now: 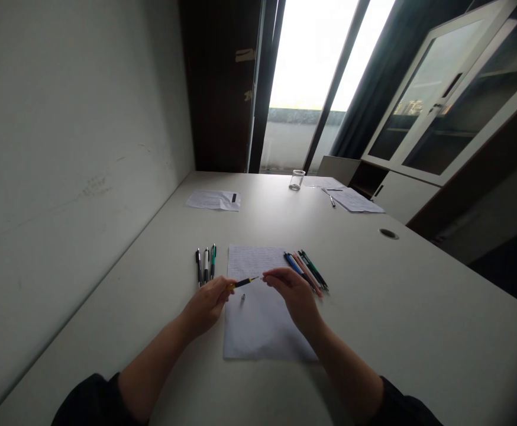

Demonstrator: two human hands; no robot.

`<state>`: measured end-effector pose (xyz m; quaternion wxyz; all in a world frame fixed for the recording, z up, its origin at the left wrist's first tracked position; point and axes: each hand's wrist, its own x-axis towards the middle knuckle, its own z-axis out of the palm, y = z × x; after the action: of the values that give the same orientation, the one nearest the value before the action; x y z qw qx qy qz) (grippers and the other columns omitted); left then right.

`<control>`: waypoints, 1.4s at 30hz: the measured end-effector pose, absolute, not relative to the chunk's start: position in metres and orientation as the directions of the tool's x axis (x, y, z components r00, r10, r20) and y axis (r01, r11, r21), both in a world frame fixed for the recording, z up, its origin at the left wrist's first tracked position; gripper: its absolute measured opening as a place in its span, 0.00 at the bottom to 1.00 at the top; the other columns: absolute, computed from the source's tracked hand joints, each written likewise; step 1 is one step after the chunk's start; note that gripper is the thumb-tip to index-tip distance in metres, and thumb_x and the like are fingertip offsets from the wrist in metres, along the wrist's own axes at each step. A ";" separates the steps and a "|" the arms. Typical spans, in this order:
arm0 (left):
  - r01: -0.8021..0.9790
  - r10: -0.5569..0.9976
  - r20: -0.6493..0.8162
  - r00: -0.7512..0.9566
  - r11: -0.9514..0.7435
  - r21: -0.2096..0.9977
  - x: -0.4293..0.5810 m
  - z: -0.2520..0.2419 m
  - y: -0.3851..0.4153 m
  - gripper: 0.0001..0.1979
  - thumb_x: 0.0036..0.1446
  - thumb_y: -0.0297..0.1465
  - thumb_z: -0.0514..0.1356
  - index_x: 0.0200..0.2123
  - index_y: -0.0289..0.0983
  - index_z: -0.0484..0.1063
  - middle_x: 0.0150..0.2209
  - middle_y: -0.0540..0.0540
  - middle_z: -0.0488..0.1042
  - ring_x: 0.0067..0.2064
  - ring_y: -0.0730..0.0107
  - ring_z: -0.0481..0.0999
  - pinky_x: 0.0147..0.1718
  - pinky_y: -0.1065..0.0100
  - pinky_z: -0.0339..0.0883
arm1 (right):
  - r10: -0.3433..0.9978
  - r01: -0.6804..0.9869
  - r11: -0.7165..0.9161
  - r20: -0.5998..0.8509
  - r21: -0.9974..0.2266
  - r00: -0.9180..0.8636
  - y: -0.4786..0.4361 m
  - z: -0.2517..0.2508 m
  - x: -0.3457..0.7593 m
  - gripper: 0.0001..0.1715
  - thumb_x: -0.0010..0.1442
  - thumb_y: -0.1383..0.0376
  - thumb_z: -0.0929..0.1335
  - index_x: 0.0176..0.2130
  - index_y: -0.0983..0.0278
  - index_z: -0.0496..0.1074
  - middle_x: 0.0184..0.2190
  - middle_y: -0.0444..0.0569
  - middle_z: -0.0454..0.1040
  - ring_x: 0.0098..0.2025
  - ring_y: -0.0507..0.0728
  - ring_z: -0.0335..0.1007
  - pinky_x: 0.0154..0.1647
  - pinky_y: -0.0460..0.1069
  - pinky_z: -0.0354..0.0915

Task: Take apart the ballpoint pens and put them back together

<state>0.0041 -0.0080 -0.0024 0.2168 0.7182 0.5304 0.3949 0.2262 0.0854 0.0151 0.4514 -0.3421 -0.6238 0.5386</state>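
Observation:
Over the sheet of paper (270, 331), my left hand (209, 300) is closed around a yellow and black pen (242, 283). The pen's bare, thin tip points right. My right hand (290, 287) pinches its thumb and fingertips together just beyond that tip, a small gap apart. A tiny thing may be in the pinch, too small to name. Below the pen, a small pen cone (243, 297) lies on the paper. Left of the paper, black, white and green pens (206, 263) lie side by side. Several more pens (310, 269), blue, pink and dark green, lie partly behind my right hand.
Toward the far edge of the white table (152, 284) are a glass (296, 180), a sheet in a clear sleeve (213, 200) and a paper stack (356, 200) with a pen (332, 202). A round cable hole (388, 234) is at the right. A wall (85, 148) borders the left side.

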 end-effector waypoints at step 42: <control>0.749 0.917 0.350 0.191 -0.367 0.552 0.004 0.004 -0.010 0.17 0.64 0.20 0.49 0.51 0.40 0.66 0.38 0.46 0.71 0.36 0.70 0.71 0.36 0.69 0.67 | 0.792 0.157 0.485 0.356 -0.860 -0.496 0.080 0.008 0.223 0.11 0.57 0.59 0.73 0.40 0.59 0.77 0.32 0.46 0.78 0.33 0.57 0.74 0.37 0.51 0.70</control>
<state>0.0038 -0.0103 0.0044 0.1300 0.7606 0.5475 0.3239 0.2231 0.0803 0.0083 0.3951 -0.3099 -0.7659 0.4017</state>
